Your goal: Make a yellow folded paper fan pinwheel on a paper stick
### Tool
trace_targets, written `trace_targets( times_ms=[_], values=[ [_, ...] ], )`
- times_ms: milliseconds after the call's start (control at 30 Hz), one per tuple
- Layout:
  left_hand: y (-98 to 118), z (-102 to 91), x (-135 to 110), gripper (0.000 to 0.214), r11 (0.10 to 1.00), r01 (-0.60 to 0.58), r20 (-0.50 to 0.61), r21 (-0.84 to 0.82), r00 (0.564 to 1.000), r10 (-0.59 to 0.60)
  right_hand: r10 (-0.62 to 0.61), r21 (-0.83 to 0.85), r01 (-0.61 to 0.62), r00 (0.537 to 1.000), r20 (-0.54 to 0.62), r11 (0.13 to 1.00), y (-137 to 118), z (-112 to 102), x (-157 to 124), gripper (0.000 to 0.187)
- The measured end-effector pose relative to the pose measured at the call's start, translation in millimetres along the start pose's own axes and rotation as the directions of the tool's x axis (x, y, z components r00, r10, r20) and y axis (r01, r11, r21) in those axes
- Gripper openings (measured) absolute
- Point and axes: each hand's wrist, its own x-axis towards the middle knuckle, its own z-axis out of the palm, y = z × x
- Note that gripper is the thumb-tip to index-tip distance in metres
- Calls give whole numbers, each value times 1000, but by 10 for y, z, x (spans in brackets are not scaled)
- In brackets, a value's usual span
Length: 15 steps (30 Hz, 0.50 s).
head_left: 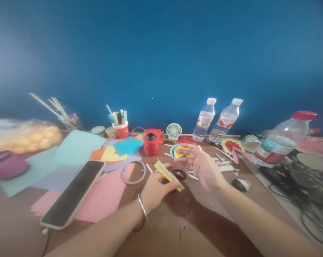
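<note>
My left hand (156,188) is closed round a folded yellow and white paper strip (168,174), held just above the brown table (161,232). A silver bangle (142,207) sits on that wrist. My right hand (201,163) hovers to the right of the strip with its fingers spread and nothing in them. Beyond its fingertips lies a round yellow and blue paper fan (179,151). A small dark ring (179,174) lies on the table between the two hands.
A phone (74,191) lies on pink paper (108,194) at the left, near a tape ring (133,172) and coloured sheets (78,146). Behind stand a red cylinder (151,144), pen cup (121,129), mini fan (174,131), two water bottles (204,119), and a large bottle (283,139).
</note>
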Motion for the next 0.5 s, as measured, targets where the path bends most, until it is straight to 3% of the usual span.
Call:
trace_targets(
  times_ms=[133,333,400,500],
  values=[
    [9,1,14,13,994,14,-16,-111,1000,-16,93,73,-99,993,79,992,-66,23,-29,49],
    [48,-2,-2,32,982,47,60,-183,998,-36,147,110,-167,974,171,980,-33,-28,-14,53],
    [44,-10,-5,24,987,63,74,-151,996,-52,98,23,-100,992,78,995,-6,-30,-2,45],
    [14,-18,-10,15,998,55,79,-28,995,-53,-4,-272,6,1000,8,962,8,19,-24,26]
  ],
)
